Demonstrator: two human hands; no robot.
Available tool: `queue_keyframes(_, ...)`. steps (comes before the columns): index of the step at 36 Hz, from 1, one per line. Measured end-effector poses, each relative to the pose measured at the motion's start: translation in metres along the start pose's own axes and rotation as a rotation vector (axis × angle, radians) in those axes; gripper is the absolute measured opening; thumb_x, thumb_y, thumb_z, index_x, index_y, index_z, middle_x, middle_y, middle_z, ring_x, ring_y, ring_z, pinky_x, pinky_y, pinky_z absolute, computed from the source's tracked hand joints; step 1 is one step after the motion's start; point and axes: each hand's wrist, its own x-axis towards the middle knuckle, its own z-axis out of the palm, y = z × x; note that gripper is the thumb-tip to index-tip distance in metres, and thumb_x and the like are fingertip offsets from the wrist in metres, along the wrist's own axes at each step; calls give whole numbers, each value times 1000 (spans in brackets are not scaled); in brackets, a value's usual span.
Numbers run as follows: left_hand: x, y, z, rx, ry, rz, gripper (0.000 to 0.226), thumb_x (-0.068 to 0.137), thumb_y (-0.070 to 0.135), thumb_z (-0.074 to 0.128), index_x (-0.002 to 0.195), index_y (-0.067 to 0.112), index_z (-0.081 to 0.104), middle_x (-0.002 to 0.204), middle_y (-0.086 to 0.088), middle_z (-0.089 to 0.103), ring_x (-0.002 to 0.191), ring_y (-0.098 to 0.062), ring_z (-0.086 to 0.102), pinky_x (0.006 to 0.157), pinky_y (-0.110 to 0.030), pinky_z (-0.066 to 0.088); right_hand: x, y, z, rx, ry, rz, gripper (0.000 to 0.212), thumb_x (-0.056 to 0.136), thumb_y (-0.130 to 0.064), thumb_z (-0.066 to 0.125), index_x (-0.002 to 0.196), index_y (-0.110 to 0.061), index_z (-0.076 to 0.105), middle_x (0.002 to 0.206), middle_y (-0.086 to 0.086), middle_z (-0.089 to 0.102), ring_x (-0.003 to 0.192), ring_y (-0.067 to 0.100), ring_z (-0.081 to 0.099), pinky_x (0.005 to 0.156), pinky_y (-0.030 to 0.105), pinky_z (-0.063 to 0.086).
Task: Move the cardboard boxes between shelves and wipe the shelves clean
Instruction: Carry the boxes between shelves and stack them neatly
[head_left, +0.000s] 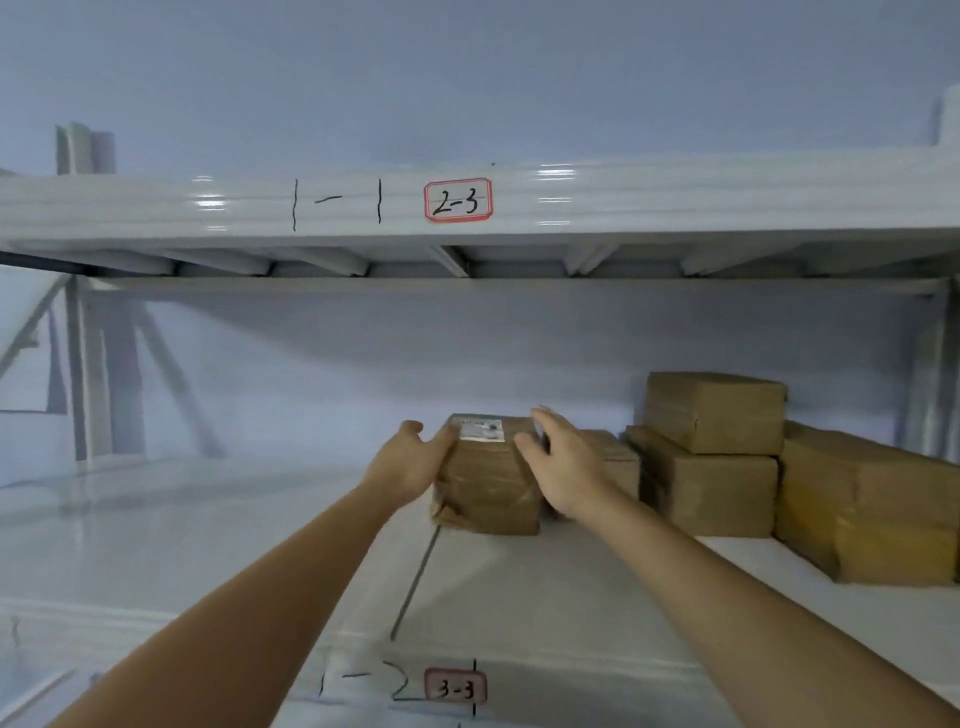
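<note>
A brown cardboard box (485, 486) with a white label on top stands on the white shelf (208, 525) marked 1-2 and 3-3. My left hand (410, 465) presses against the box's left side, thumb up and fingers on its face. My right hand (561, 462) hovers at the box's right top corner with fingers spread; contact is not plain. A second small box (615, 460) sits right behind my right hand.
Several more cardboard boxes are at the right: two stacked (711, 452) and a large one (872, 514) near the shelf's right end. The upper shelf beam (675, 200), marked 1-1 and 2-3, spans overhead. Rack uprights (85, 374) stand at the left.
</note>
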Motion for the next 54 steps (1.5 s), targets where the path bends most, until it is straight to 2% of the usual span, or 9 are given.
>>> queue_keyframes(8,51,-22,39,-530,-176,-205,78,94,69,46,137,4,56,124,-17,66,109,-34,65,102,-44,52,18,-11,51,328,91,359,69,100,-55,50,159,-27,29,158,0,42,137,27,49,115,44,40)
queue_keyframes(13,56,-23,42,-604,-198,-206,75,90,61,49,145,10,44,129,-17,60,114,-36,60,103,-49,49,27,-10,58,648,41,602,70,64,-60,72,124,-23,69,105,3,78,97,29,74,83,38,62)
queue_keyframes(21,16,-19,11,-696,-141,-196,54,95,52,48,137,18,42,124,-12,58,105,-29,60,64,-32,45,12,-29,48,821,-15,537,47,79,-46,79,119,-25,68,104,8,78,96,28,76,87,51,61)
queue_keyframes(27,-37,3,-22,-807,-97,-86,77,61,70,60,128,36,45,131,-4,53,110,-26,61,81,-44,56,-26,-58,12,838,106,403,37,88,-51,70,119,-36,57,110,4,74,99,24,72,75,42,61)
queue_keyframes(32,-86,35,-24,-849,-150,65,74,72,62,65,140,40,45,139,4,47,116,-16,58,90,-44,54,-83,-64,-29,774,218,232,29,90,-47,61,118,-53,59,111,-7,73,105,17,69,83,43,59)
queue_keyframes(37,-152,81,12,-944,-244,165,71,69,62,65,137,54,48,139,10,57,117,-19,65,97,-49,55,-150,-43,-88,640,292,183,61,77,-57,63,135,-63,46,126,-18,68,121,16,63,104,53,49)
queue_keyframes(42,-233,141,62,-1048,-329,211,46,82,49,66,127,49,58,120,17,69,112,-13,68,96,-48,56,-230,-22,-158,600,418,207,40,92,-38,61,118,-67,57,116,-21,72,113,9,67,103,48,52)
queue_keyframes(46,-299,184,105,-1045,-312,244,63,91,48,64,149,42,42,154,13,38,131,-11,51,109,-44,46,-296,-2,-209,564,511,258,38,100,-30,53,131,-53,53,106,-28,71,98,-3,69,89,33,55)
queue_keyframes(54,-411,253,185,-1115,-559,256,36,102,31,58,134,49,53,122,13,71,109,-10,70,97,-43,57,-416,43,-301,505,655,427,58,85,-49,64,141,-57,46,118,-18,72,104,10,72,93,44,58)
